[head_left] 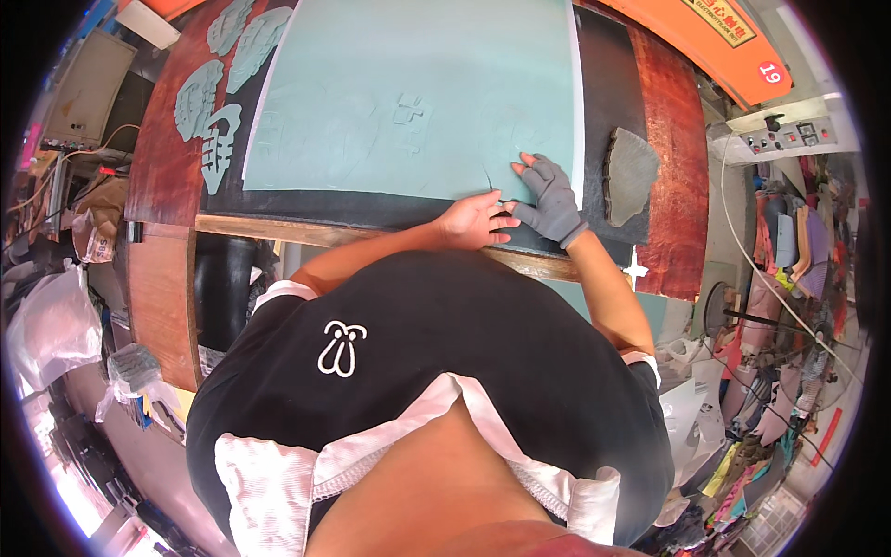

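Observation:
My bare left hand (pixel 477 221) is at the near edge of a large pale green sheet (pixel 371 102), palm partly turned up and fingers apart. Close on its right, my right hand (pixel 549 202) wears a grey glove with bare fingertips; its thumb reaches toward the left hand and its other fingers are spread forward over the sheet. A thin dark strand (pixel 487 178) shows by the left fingertips; whether either hand holds it is unclear. Faint outlines (pixel 408 109) mark the middle of the sheet, which lies on a black board (pixel 325 206).
Pale green cut-out pieces (pixel 219 148) lie left of the sheet, and a grey layered slab (pixel 631 176) lies right of it. A wooden strip (pixel 278 228) edges the table. An orange machine beam (pixel 742 56) spans the far right; a control panel (pixel 784 137) and hanging cable stand beyond.

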Demonstrator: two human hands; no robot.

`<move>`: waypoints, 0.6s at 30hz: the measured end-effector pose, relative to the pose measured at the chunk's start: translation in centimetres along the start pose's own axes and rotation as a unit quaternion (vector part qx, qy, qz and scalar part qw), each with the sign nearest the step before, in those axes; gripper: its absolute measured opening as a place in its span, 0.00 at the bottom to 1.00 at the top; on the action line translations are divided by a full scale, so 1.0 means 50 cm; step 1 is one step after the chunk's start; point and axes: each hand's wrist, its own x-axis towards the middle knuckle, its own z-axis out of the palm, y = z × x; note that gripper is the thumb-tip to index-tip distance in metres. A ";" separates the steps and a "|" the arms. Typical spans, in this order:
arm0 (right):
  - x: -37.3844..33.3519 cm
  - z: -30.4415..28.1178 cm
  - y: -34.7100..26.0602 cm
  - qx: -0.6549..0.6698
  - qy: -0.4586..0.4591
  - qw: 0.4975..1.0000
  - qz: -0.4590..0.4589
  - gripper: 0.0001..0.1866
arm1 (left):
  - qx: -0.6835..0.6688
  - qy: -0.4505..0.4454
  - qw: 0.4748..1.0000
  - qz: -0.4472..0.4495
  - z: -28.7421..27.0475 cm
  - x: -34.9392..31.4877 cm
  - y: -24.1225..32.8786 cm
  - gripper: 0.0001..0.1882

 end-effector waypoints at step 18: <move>0.207 -0.069 0.205 0.469 0.316 0.726 0.392 0.13 | 0.073 0.124 0.987 0.069 -0.048 -0.038 0.024 0.26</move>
